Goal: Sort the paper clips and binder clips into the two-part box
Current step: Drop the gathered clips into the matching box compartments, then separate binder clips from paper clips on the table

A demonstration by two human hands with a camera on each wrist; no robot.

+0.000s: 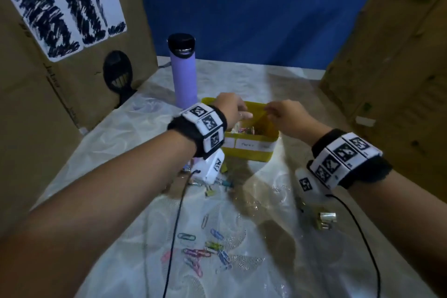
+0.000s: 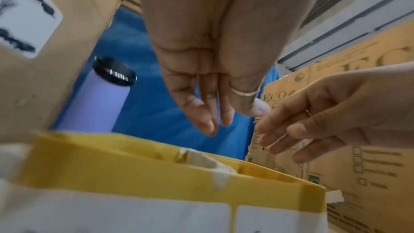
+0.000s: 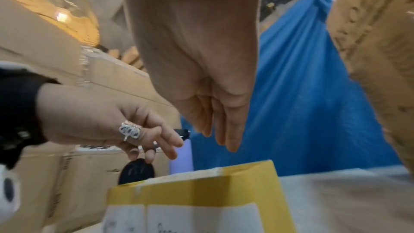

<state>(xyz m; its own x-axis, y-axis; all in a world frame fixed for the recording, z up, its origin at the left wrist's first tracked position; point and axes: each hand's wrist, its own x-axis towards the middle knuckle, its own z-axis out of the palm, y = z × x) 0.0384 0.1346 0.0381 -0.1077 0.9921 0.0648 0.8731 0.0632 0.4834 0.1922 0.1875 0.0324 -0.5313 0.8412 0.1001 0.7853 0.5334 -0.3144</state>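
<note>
The yellow two-part box (image 1: 242,155) stands mid-table with white labels on its front wall; some clips show inside it. Both hands hover just over its opening. My left hand (image 1: 244,113) is over the left side, fingers straight and pointing down, holding nothing in the left wrist view (image 2: 215,127). My right hand (image 1: 268,110) is over the right side with relaxed, extended fingers (image 3: 221,141) and is also empty. Several coloured paper clips (image 1: 203,251) lie loose on the near cloth. Binder clips lie under my left wrist (image 1: 210,192) and near my right wrist (image 1: 326,219).
A purple bottle (image 1: 184,72) with a black cap stands just behind the box's left corner. Cardboard walls close in the left (image 1: 60,92) and right (image 1: 399,80), with a blue cloth behind. A black round object (image 1: 117,75) leans on the left wall. Wrist cables (image 1: 177,225) trail over the table.
</note>
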